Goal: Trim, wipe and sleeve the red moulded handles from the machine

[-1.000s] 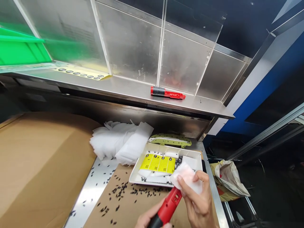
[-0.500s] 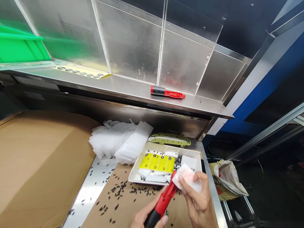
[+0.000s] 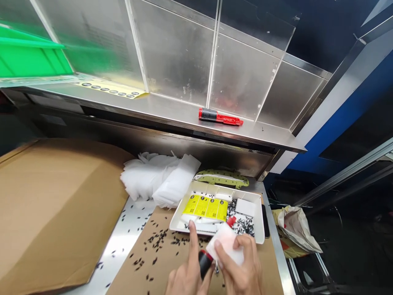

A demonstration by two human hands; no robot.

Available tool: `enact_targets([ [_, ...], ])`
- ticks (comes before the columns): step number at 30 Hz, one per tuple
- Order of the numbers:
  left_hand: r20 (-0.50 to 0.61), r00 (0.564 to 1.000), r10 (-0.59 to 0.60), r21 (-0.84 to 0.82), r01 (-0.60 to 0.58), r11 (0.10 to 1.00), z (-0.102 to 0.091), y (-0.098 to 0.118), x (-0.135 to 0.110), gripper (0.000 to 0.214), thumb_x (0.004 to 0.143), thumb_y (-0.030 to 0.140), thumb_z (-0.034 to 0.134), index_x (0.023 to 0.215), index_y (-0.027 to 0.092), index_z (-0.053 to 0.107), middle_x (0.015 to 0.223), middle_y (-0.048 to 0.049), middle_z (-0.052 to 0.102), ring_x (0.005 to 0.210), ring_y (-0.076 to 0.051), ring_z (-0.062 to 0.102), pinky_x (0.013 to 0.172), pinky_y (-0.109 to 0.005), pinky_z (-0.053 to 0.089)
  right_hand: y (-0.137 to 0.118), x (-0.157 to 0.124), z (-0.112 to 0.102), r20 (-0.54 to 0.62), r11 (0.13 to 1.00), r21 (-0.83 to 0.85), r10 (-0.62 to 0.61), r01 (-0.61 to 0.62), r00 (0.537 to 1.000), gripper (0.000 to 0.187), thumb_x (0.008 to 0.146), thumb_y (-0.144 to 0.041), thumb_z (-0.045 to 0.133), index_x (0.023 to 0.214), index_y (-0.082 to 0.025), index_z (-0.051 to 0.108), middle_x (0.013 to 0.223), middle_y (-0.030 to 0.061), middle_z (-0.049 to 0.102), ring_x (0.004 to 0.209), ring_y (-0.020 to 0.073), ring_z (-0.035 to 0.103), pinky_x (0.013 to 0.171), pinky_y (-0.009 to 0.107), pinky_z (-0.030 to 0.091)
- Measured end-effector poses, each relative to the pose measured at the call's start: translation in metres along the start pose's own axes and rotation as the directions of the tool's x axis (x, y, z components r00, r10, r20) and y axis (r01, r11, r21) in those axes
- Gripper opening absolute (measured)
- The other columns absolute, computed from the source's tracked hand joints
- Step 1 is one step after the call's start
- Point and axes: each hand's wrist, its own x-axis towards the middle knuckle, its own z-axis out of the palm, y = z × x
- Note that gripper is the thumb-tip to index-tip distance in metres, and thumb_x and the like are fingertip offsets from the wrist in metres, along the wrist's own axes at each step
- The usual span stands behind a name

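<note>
My left hand point(image 3: 186, 270) grips a red-and-black handheld tool point(image 3: 205, 262) low by its black end, its index finger stretched up. My right hand point(image 3: 245, 262) holds a white cloth-like piece point(image 3: 226, 241) pressed round the tool's red part, hiding most of it; only a red tip sticks out at the top. Just beyond both hands lies a white tray point(image 3: 261, 219) holding yellow labels point(image 3: 205, 207), a white block point(image 3: 245, 207) and many small black parts point(image 3: 245, 226).
Loose black bits point(image 3: 156, 239) are scattered over the brown cardboard sheet point(image 3: 135, 272). Behind lie stacked white sheets point(image 3: 159, 180) and a green strip point(image 3: 221, 178). A similar red-and-black tool point(image 3: 220, 117) rests on the metal shelf point(image 3: 172, 110). A large carton point(image 3: 61, 213) stands left, an open bag point(image 3: 297, 229) right.
The white piece has moved down and left along the tool with my right hand and now covers its red middle. My left index finger has straightened upward.
</note>
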Motion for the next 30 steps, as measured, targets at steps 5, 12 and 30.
enact_targets([
  [5, 0.047, 0.999, 0.014, 0.009, -0.014, 1.0, 0.004, -0.004, 0.003, 0.068, 0.095, 0.03, 0.024, 0.148, 0.012, -0.014, 0.071, -0.0033, 0.07, 0.067, -0.029, 0.07, 0.062, -0.031, 0.046, 0.007, 0.01, -0.005, 0.041, 0.995, -0.037, 0.09, -0.089, 0.995, 0.04, 0.091, -0.015, 0.046, 0.123, -0.03, 0.063, 0.102, 0.0105, 0.047, 0.092, 0.0229, 0.055, 0.072, 0.035, 0.05],
  [12, 0.07, 0.997, 0.015, 0.0, -0.015, 1.0, 0.005, -0.003, 0.001, 0.067, 0.095, 0.028, 0.024, 0.148, 0.012, -0.014, 0.078, -0.0061, 0.072, 0.07, -0.029, 0.07, 0.062, -0.031, 0.045, -0.005, 0.006, 0.008, 0.113, 0.996, -0.063, 0.071, -0.064, 0.991, 0.04, 0.09, -0.013, 0.043, 0.119, -0.029, 0.065, 0.101, 0.0105, 0.047, 0.091, 0.0245, 0.051, 0.072, 0.039, 0.048],
  [30, -0.082, 0.976, -0.201, -0.473, 0.14, 0.87, -0.028, 0.019, -0.001, 0.094, 0.085, 0.042, 0.057, 0.15, 0.022, -0.007, 0.081, 0.0008, 0.07, 0.067, -0.026, 0.065, 0.068, -0.035, 0.046, 0.032, -0.013, -0.028, 0.012, 0.871, 0.303, 0.403, -0.387, 0.915, 0.036, 0.092, -0.049, 0.05, 0.117, -0.03, 0.068, 0.105, 0.0058, 0.039, 0.104, 0.0224, 0.046, 0.093, 0.036, 0.037],
])
